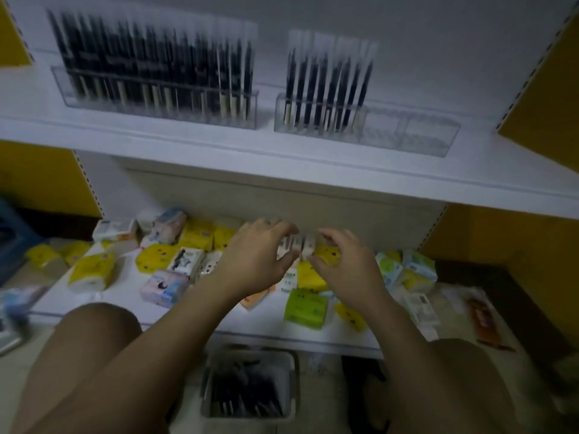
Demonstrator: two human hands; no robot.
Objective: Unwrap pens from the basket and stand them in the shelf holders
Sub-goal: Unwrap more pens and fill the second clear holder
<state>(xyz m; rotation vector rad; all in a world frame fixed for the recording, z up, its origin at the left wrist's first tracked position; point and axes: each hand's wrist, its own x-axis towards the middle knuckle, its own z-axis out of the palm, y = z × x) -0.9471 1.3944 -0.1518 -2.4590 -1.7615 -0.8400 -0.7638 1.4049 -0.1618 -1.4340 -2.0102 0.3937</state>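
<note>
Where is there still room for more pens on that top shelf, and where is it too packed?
The right half of the right holder is empty, beside its row of pens. Bare shelf also lies between that holder and the yellow panel. The left holder is packed full, and the lower shelf is crowded with small packs.

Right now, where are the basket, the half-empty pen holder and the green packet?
basket [294, 383]: head view, right rim.
half-empty pen holder [423, 134]: head view, empty right end.
green packet [305, 308]: head view, front face.
</note>
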